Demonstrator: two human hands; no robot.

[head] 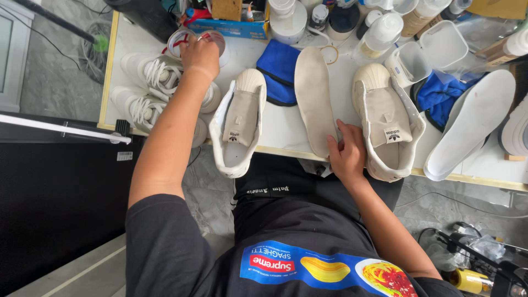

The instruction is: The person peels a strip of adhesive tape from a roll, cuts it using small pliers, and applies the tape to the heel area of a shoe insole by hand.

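My left hand (201,55) reaches to the back left of the white table (283,129) and grips a clear round cup (181,41) from above. My right hand (346,154) holds the heel end of a loose off-white insole (314,93) at the table's front edge. This insole lies lengthwise between two laceless white sneakers. One sneaker (239,124) is left of it, its heel hanging over the edge. The other sneaker (388,124) touches the side of my right hand.
A second pair of white laced sneakers (157,91) lies at the left under my forearm. A blue cloth (280,71), another white insole (473,124), clear plastic tubs (418,58) and several bottles (379,36) crowd the back and right.
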